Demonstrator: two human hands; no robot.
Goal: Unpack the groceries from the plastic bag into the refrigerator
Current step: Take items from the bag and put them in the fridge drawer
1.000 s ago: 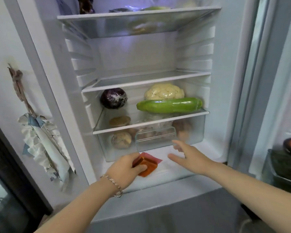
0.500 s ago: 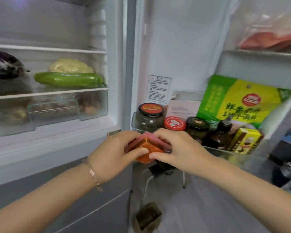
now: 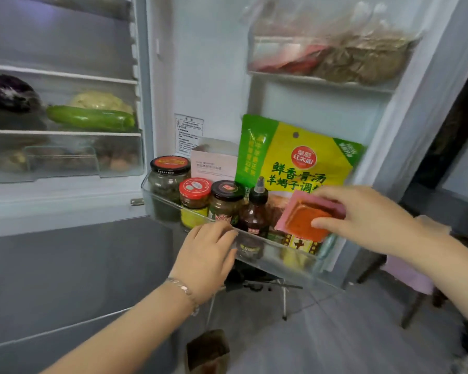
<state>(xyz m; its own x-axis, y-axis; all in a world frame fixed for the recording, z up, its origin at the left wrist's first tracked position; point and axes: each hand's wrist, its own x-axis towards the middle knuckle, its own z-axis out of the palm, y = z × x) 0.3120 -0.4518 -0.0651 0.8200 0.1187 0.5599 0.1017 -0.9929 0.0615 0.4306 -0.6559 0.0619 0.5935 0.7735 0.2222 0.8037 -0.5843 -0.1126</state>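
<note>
Pinching a small pink-backed packet (image 3: pixel 304 215) of orange-red paste, the right hand (image 3: pixel 368 214) has its thumb on the front face and its fingers over the top edge. The packet is tilted and sits over the right end of the door bin (image 3: pixel 278 253), in front of the lower part of a green-and-yellow seasoning pouch (image 3: pixel 295 157) and just above a yellow-and-red box (image 3: pixel 299 245).

Left hand (image 3: pixel 208 255): fingers loosely bent, tips resting on the bin's clear front rim, holding nothing. Bracelet (image 3: pixel 184 290) at the wrist.

The bin is crowded. From the left:
- tall jar with black-and-orange lid (image 3: pixel 170 175)
- red-lidded jar (image 3: pixel 194 197)
- dark-lidded jar (image 3: pixel 226 199)
- dark sauce bottle (image 3: pixel 254 214), just beside the packet's left edge
- a white carton (image 3: pixel 214 164) behind the jars

Upper door shelf (image 3: pixel 322 78): clear bags of reddish and brownish contents, too blurred to name.

Main compartment, left: a green zucchini (image 3: pixel 89 118) lies in front of a cauliflower (image 3: pixel 97 101), with a purple vegetable (image 3: pixel 8 93) further left. All sit above a clear crisper drawer (image 3: pixel 62 160).

A brown paper bag (image 3: pixel 207 349) stands on the floor below.
</note>
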